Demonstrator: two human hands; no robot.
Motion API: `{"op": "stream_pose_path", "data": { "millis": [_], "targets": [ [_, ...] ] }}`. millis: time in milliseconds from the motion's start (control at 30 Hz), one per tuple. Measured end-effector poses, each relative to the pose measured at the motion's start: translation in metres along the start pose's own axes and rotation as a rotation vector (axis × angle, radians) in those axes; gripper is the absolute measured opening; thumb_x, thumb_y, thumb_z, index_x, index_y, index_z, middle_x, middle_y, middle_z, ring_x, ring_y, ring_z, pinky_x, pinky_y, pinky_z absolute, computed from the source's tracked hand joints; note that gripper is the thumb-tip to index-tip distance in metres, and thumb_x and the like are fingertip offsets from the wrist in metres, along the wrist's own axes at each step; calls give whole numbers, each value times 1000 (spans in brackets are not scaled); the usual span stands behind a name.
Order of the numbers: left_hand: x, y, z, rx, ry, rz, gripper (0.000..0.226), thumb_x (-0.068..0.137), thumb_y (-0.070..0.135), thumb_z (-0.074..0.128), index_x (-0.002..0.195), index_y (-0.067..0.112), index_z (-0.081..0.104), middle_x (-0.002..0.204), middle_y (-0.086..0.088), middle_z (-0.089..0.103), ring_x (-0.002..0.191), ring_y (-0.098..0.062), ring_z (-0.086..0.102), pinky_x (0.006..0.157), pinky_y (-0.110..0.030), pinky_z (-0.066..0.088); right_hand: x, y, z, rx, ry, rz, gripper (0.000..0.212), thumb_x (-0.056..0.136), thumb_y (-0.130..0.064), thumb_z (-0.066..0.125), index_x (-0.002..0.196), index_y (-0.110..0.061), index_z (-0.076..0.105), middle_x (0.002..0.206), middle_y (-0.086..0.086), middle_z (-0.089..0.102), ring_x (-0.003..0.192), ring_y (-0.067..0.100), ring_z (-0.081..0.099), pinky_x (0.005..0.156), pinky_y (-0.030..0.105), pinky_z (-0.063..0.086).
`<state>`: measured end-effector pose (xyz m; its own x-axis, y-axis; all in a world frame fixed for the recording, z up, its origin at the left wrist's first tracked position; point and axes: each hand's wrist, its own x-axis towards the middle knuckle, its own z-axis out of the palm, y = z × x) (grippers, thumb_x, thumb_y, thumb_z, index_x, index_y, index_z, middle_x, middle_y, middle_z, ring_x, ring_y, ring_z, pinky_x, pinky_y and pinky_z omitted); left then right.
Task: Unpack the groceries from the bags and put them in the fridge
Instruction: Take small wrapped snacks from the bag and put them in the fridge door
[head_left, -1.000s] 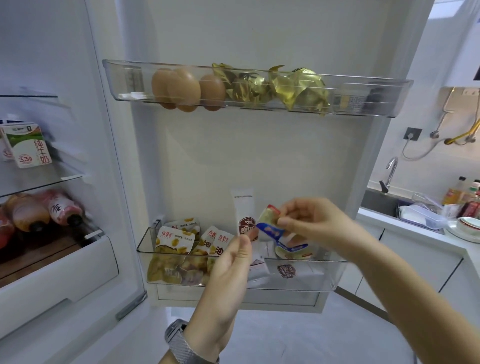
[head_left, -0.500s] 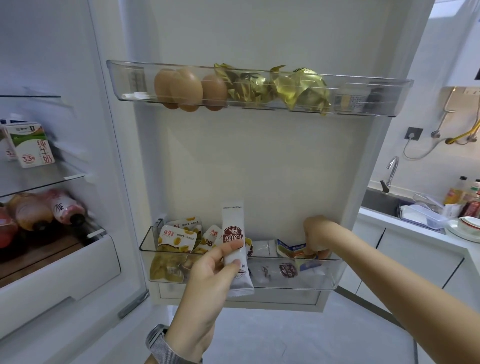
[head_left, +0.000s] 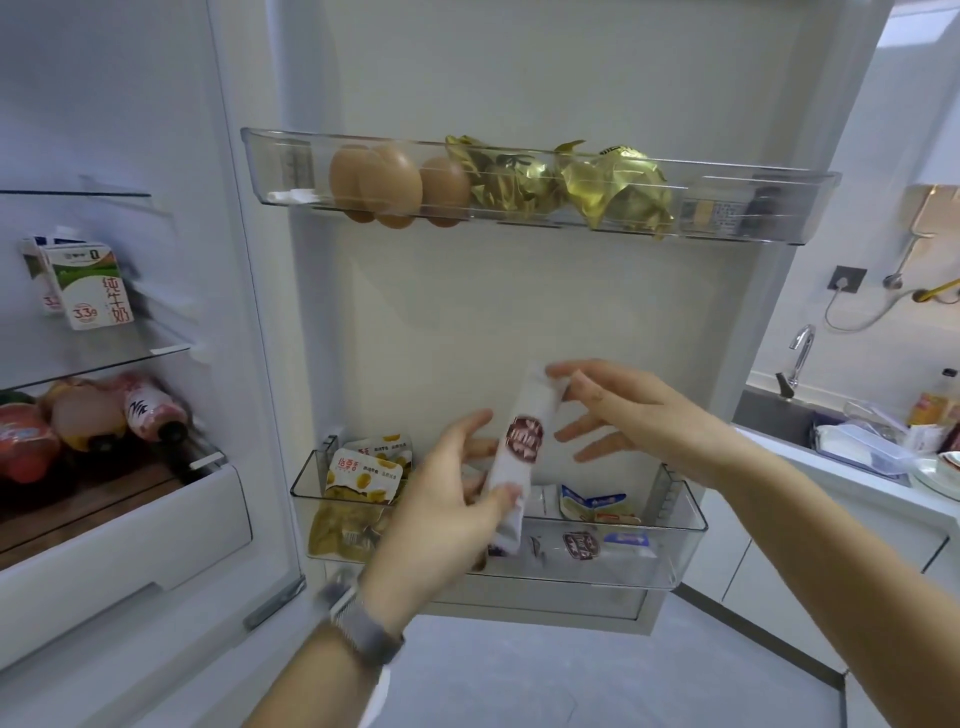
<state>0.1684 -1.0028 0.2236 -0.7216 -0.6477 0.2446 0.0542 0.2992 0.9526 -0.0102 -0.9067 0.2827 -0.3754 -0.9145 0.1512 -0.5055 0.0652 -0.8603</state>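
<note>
Sachet held up in front of the fridge door

Our left hand (head_left: 441, 514) pinches the lower end of a long white sachet (head_left: 519, 457), tilted upright above the lower door bin (head_left: 680, 525). Our right hand (head_left: 639, 415), fingers spread, touches its top end. Further up, the top door shelf (head_left: 779, 208) has eggs (head_left: 395, 184) and gold-wrapped packs (head_left: 618, 192).

White sachet (head_left: 519, 457), maroon emblem; brown eggs (head_left: 395, 182)

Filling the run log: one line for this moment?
left hand holds white sachet | right hand open at its top | above lower door bin
</note>
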Motion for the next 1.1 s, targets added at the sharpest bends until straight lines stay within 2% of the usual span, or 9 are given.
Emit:
{"op": "stream_pose_path", "data": {
  "millis": [133, 200, 267, 367, 500, 733, 867, 967, 1100],
  "targets": [
    [42, 25, -2, 358, -71, 212, 43, 86, 6, 62, 124, 27, 60, 109, 15, 65, 94, -4, 65, 82, -15, 54, -5, 0, -9, -318, 200, -158, 60, 90, -35, 61, 141, -46, 33, 111, -16, 54, 87, 10, 69, 78, 32, 60],
    [57, 26, 2, 519, -164, 263, 41, 87, 6, 62, 121, 28, 63, 105, 15, 64, 93, -3, 61, 72, -1, 44, -6, 13, -15, -279, 292, -111, 71, 89, -30, 65, 144, -47, 22, 102, -5, 60, 79, 13, 69, 71, 29, 60],
    [69, 19, 7, 658, -305, 286, 41, 87, 10, 64, 122, 30, 63, 109, 13, 66, 98, -2, 59, 78, -2, 42, -12, 30, -20, -268, 285, -14, 74, 90, -26, 64, 144, -44, 16, 91, 9, 67, 77, 21, 68, 67, 31, 60],
    [81, 0, 13, 737, -513, 230, 40, 86, 11, 66, 122, 29, 64, 114, 10, 69, 98, 1, 62, 90, -14, 47, -21, 52, -24, -586, 122, 166, 49, 93, -33, 59, 136, -36, 35, 99, 8, 69, 85, 21, 65, 76, 29, 55],
    [88, -21, 21, 686, -687, 144, 18, 85, 16, 70, 103, 18, 75, 99, 4, 75, 80, 7, 64, 77, -11, 51, -24, 66, -26, -854, -51, 197, 15, 91, -31, 63, 103, -28, 70, 97, -6, 65, 82, 11, 58, 71, 18, 43],
    [93, -32, 24, 688, -765, 34, 15, 87, 12, 66, 99, 13, 76, 98, -3, 75, 81, -5, 64, 81, -22, 53, -13, 73, -13, -959, -194, 159, 21, 89, -31, 63, 97, -19, 78, 93, -6, 73, 67, 8, 50, 54, 6, 33],
    [89, -29, 22, 804, -736, 35, 21, 91, 15, 58, 102, 20, 75, 104, -1, 74, 91, -10, 64, 91, -31, 51, -13, 73, -15, -849, -69, 153, 18, 88, -26, 61, 91, -19, 77, 86, -9, 71, 74, 8, 57, 59, 7, 38],
    [78, -24, 21, 870, -634, 92, 22, 93, 22, 55, 109, 25, 71, 108, 5, 70, 98, -10, 62, 86, -21, 48, -24, 72, -17, -739, 122, 107, 16, 91, -26, 61, 93, -18, 75, 85, -9, 70, 76, 7, 61, 65, 7, 42],
    [60, -18, 23, 801, -304, 195, 21, 90, 26, 55, 106, 29, 69, 105, 11, 70, 96, -8, 63, 90, -27, 50, -57, 73, -25, -544, 561, 97, 19, 90, -29, 63, 84, -16, 75, 74, -6, 70, 71, 11, 66, 67, 27, 54]
  ]
}}
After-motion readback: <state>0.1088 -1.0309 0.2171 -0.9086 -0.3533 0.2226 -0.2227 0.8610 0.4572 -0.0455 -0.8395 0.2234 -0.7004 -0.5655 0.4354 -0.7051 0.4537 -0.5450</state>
